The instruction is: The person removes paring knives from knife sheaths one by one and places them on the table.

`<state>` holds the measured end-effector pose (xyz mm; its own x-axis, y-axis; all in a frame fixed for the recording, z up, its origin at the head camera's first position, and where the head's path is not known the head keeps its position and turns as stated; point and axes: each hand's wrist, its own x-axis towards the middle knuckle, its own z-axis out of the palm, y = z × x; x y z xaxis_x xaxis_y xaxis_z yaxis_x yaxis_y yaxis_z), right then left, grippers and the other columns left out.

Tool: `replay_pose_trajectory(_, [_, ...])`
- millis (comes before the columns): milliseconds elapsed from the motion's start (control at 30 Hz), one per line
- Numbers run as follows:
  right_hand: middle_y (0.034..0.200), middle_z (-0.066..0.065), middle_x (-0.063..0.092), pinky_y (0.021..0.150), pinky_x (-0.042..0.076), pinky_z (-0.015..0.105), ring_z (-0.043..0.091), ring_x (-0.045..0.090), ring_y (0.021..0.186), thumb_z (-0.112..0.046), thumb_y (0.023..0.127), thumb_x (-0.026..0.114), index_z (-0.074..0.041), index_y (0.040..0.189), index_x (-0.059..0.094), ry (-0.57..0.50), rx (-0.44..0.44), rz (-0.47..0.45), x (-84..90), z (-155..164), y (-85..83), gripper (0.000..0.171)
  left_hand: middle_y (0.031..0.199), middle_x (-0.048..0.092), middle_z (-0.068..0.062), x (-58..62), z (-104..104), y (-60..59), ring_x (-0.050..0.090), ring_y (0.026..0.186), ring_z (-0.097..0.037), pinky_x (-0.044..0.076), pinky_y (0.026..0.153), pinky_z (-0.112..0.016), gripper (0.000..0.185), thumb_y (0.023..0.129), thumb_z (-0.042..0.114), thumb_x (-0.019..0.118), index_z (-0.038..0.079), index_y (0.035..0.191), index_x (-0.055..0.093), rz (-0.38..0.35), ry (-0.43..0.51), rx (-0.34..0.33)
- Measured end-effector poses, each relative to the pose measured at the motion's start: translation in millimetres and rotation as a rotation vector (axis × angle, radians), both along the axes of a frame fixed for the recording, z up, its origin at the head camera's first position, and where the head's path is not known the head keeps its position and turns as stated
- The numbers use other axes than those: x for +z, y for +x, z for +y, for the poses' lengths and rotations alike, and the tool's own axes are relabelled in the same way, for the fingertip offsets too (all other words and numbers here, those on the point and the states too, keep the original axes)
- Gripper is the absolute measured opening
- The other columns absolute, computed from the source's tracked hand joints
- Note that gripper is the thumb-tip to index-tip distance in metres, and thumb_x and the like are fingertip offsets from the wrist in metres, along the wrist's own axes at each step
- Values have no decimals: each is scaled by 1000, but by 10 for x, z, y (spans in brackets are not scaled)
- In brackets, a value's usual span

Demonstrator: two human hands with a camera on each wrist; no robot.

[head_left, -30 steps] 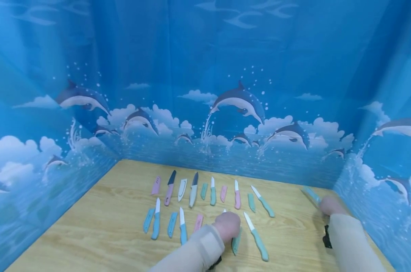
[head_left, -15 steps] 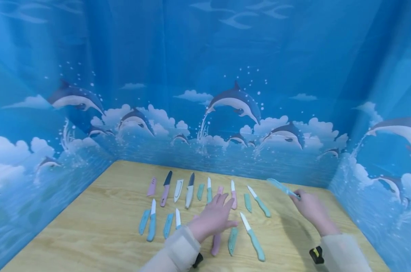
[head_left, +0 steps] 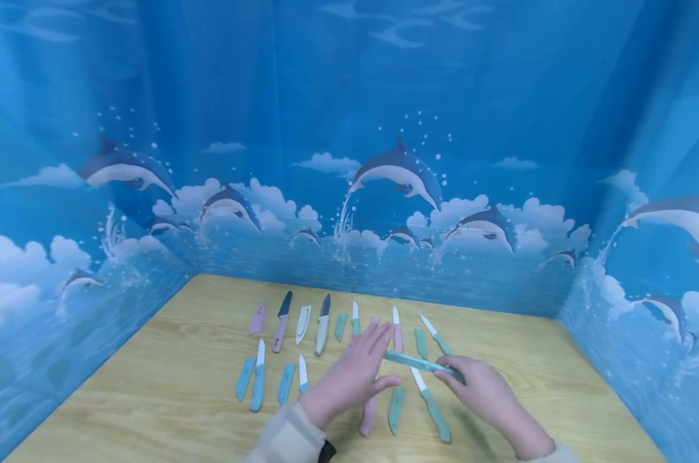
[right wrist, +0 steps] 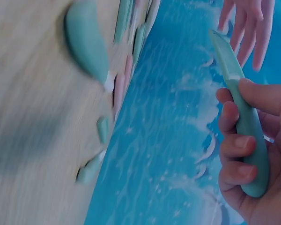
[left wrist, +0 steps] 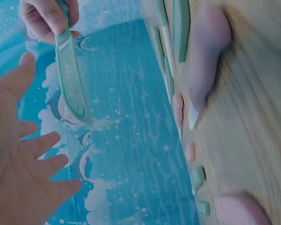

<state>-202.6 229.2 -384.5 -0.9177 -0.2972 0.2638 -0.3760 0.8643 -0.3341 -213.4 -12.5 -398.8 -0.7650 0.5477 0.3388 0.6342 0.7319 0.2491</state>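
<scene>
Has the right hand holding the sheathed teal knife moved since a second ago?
Yes. The right hand has carried the teal sheathed knife leftward from the wooden table's right edge to beside the open left hand.

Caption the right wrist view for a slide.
Right hand grips a sheathed teal knife, its tip toward the open left hand.

Matt plastic sheathed knife (head_left: 421, 363); smooth wood-grain table (head_left: 170, 379).
</scene>
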Motion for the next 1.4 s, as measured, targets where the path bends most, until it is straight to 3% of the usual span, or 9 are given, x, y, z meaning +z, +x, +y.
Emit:
replay_pose_trajectory(167, [87,-12,71,61,49,21,1,62,71,-31,91,66,-23,95,70,24,108,102,-59,-67,92,10,156,30,-10,13,48,52,30,144,-25,28,115,-44,79,92,51,53,7,152,24,31,-34,-73])
replay_pose_trajectory(367, [88,-11,71,58,47,19,-2,60,70,-34,92,64,-22,95,70,-23,139,80,-74,-68,145,14,144,50,-2,-7,80,75,52,128,-15,44,105,-32,67,95,53,45,15,149,34,-131,-75,-190])
replay_pose_trajectory(533, [90,-11,71,62,49,22,0,62,76,-37,92,63,-23,94,71,8,164,90,-86,-76,166,17,112,68,9,-4,111,92,64,84,2,51,79,-17,48,97,47,47,19,135,53,-227,-59,-215])
replay_pose_trajectory(633, [94,-10,72,67,52,25,4,65,82,-39,93,61,-23,95,71,28,179,82,-92,-91,178,20,89,65,14,-10,129,109,53,58,6,47,65,-11,35,98,43,48,20,121,60,-254,-50,-218])
replay_pose_trajectory(700, [97,-8,73,71,54,28,8,67,87,-40,94,59,-22,96,72,24,187,71,-90,-103,181,22,78,59,16,-11,137,116,48,51,5,44,60,-10,30,99,42,46,20,112,61,-242,-58,-208])
replay_pose_trajectory(800, [99,-7,73,71,54,27,9,68,87,-42,95,57,-22,98,72,-3,198,30,-82,-113,181,25,67,50,15,-12,141,116,45,51,4,43,59,-10,29,101,41,42,19,99,61,-202,-84,-180])
replay_pose_trajectory(900, [98,-5,73,68,53,24,3,65,82,-41,95,57,-20,98,72,-35,212,8,-95,-122,179,26,63,45,14,-2,122,116,43,51,2,42,57,-12,30,102,40,41,18,91,59,-217,-89,-165])
replay_pose_trajectory(1133, [95,-4,72,60,46,20,-8,51,68,-37,96,58,-17,98,72,-69,255,5,-116,-148,172,24,60,42,13,31,79,110,38,50,0,40,53,-13,27,101,38,45,17,89,59,-223,-96,-155])
replay_pose_trajectory(1400, [95,-5,72,60,46,20,-8,51,69,-38,96,57,-17,98,72,-80,258,-24,-93,-139,186,25,61,43,13,33,90,112,38,50,-1,40,52,-14,25,101,37,45,18,90,59,-231,-100,-154])
